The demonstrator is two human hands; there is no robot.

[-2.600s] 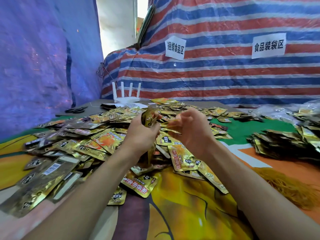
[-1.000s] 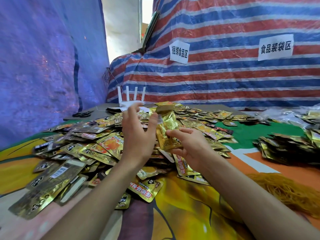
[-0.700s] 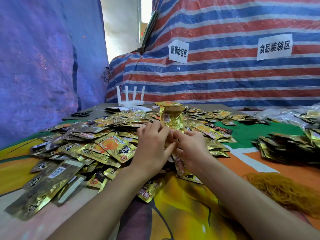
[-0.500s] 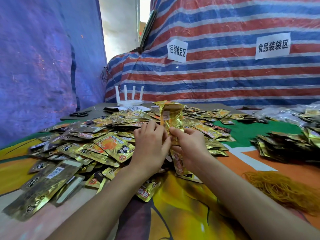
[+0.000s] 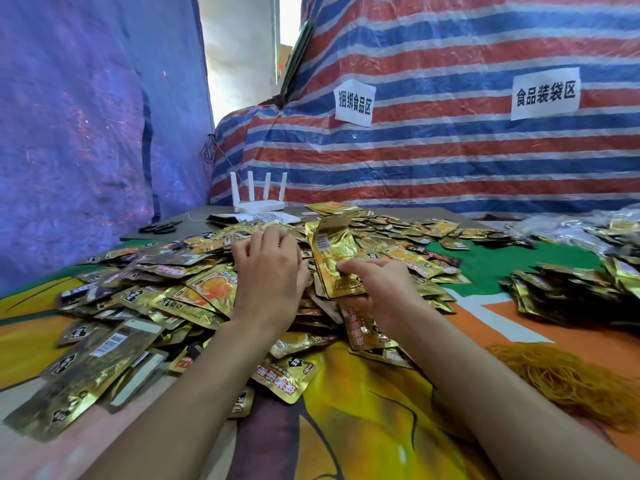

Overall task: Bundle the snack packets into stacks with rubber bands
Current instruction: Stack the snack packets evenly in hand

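While the right hand (image 5: 377, 289) pinches an upright packet stack (image 5: 332, 258), the left hand (image 5: 268, 271) rests on the loose pile (image 5: 194, 289). Whether it grips anything is unclear.

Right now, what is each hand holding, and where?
Right hand pinches the gold packet stack at its lower end; left hand lies on loose packets, grip unclear.

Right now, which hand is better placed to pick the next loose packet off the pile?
Left. The left hand lies over the loose packets, fingers down on them and apparently gripping nothing. The right hand is busy pinching the upright stack of packets.
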